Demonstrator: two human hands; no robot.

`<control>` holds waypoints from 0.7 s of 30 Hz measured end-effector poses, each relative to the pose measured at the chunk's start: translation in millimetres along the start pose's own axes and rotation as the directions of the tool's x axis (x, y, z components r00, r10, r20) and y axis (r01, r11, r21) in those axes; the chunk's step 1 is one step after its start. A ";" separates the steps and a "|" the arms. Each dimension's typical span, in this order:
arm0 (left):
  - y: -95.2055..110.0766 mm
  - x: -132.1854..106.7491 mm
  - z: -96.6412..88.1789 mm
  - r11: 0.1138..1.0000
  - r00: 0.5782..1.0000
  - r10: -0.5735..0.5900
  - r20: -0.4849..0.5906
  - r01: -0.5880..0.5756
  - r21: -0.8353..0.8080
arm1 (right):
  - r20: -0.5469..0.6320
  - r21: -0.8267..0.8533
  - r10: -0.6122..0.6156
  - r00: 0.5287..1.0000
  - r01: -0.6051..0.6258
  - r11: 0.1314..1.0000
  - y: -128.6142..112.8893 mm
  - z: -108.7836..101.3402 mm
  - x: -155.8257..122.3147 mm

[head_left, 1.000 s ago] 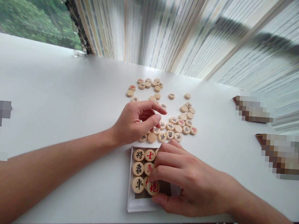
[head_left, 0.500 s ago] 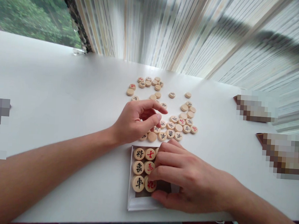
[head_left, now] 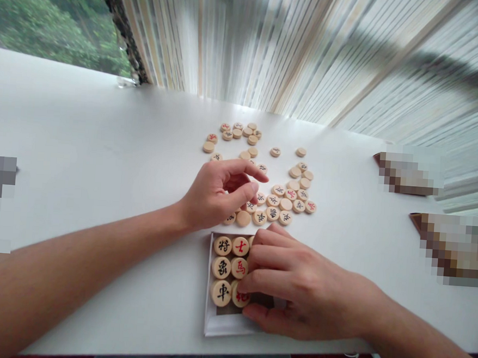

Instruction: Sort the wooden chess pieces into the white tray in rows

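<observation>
A shallow white box (head_left: 224,326) lies near the table's front edge, with round wooden Chinese chess pieces in rows inside. Its left column shows black-lettered pieces (head_left: 222,267); beside it are red-lettered ones (head_left: 241,247). My right hand (head_left: 297,284) reaches over the box, index fingertip and thumb at the edge of a red-lettered Chinese chess piece (head_left: 239,294) in the lowest row, and covers the box's right part. My left hand (head_left: 224,191) hovers over the loose pieces behind the box, thumb and index finger apart, other fingers curled, nothing visible in it.
Many loose Chinese chess pieces (head_left: 272,213) are scattered over the white table (head_left: 101,153), some lettered, some blank side up. Two brown-edged objects (head_left: 427,236), blurred out, sit at the right. A striped curtain (head_left: 248,49) hangs at the back beside a window.
</observation>
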State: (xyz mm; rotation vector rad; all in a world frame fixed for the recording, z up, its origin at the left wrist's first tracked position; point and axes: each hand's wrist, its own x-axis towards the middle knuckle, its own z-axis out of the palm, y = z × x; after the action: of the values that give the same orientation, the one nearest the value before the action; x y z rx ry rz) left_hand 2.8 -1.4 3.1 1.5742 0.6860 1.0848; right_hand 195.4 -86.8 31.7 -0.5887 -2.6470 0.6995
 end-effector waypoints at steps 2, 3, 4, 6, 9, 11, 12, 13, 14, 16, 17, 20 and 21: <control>0.0 -0.1 -0.1 1.000 1.000 -0.004 0.002 0.004 -0.002 | -0.001 -0.013 0.002 1.000 -0.002 1.000 0.1 0.3 -0.2; 0.0 -0.1 -0.1 1.000 1.000 -0.005 0.002 0.005 -0.004 | -0.003 -0.021 0.000 1.000 0.000 1.000 0.0 0.3 -0.5; 0.1 -0.2 -0.1 1.000 1.000 -0.006 0.003 0.006 -0.007 | -0.003 -0.027 -0.003 1.000 0.003 1.000 0.0 0.3 -0.7; 0.3 -0.2 0.0 1.000 1.000 -0.007 0.002 0.007 -0.013 | -0.005 -0.035 -0.003 1.000 0.002 0.999 -0.3 0.3 -1.0; 0.3 -0.2 0.3 1.000 1.000 -0.007 0.003 0.007 -0.015 | -0.009 -0.044 -0.009 1.000 0.009 0.999 -0.4 0.6 -0.7; 0.0 -0.1 0.2 1.000 1.000 -0.006 0.003 0.006 -0.013 | -0.009 -0.051 -0.017 1.000 0.017 0.999 0.0 0.9 -0.4; -0.1 0.0 0.1 1.000 1.000 -0.007 0.004 0.007 -0.010 | -0.006 -0.052 -0.023 1.000 0.022 0.998 0.2 1.0 -0.3; -0.2 0.0 0.1 1.000 1.000 -0.006 0.004 0.006 -0.008 | -0.005 -0.053 -0.024 1.000 0.024 0.998 0.4 1.0 -0.3; -0.3 0.1 0.0 1.000 1.000 -0.005 0.003 0.005 -0.008 | -0.004 -0.052 -0.024 1.000 0.023 0.998 0.6 1.1 -0.4; -0.3 0.1 -0.1 1.000 1.000 -0.002 0.003 0.002 -0.008 | -0.008 -0.053 -0.020 1.000 0.019 0.998 0.7 1.1 -0.6; -0.2 0.2 -0.1 1.000 1.000 0.000 0.003 0.000 -0.010 | -0.009 -0.055 -0.018 1.000 0.018 0.998 0.7 1.1 -0.8; 0.2 0.2 0.1 1.000 1.000 0.000 0.002 0.000 -0.012 | -0.014 -0.060 -0.015 1.000 0.014 0.998 0.8 1.5 -1.2; 0.3 0.2 0.1 1.000 1.000 -0.001 0.001 0.001 -0.011 | -0.018 -0.061 -0.014 1.000 0.013 0.998 0.8 1.7 -1.4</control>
State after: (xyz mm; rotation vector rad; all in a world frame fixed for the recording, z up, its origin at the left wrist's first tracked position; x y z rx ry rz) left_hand 2.9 -1.4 3.4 1.5645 0.6786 1.0856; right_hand 196.1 -87.5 29.6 -0.5906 -2.6604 0.6085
